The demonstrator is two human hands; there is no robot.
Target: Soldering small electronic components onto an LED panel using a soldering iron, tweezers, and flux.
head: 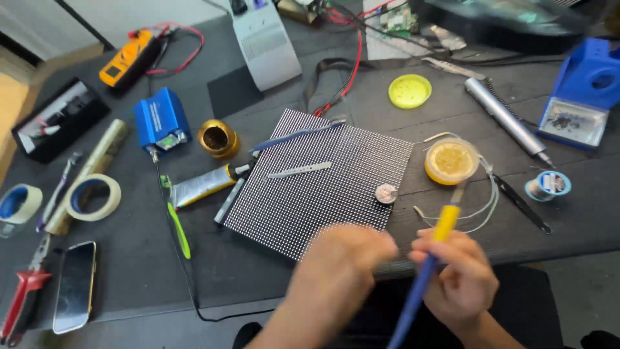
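A: What does the right hand (460,279) have?

B: A soldering iron (434,249) with a yellow and blue handle, fingers closed around the grip, tip pointing to twelve o'clock toward the open tin of amber flux (451,160). The left hand (345,258) is blurred just beside it at nine o'clock; I cannot tell whether it holds anything.

A: How should the iron be handled?

B: I'd judge it best to steady the left hand first, hold the iron low on the handle, and keep the tip off the thin solder wire (485,207) looped by the tin.

A: And the LED matrix panel (323,181)?

B: Flat at eleven o'clock from the hands, tweezers (299,170) lying on it.

A: The surroundings?

B: A dark grey workbench (135,265), crowded: tape roll (94,196), glue tube (200,186), blue box (161,121), phone (74,285), yellow multimeter (127,58) at the far ten o'clock.
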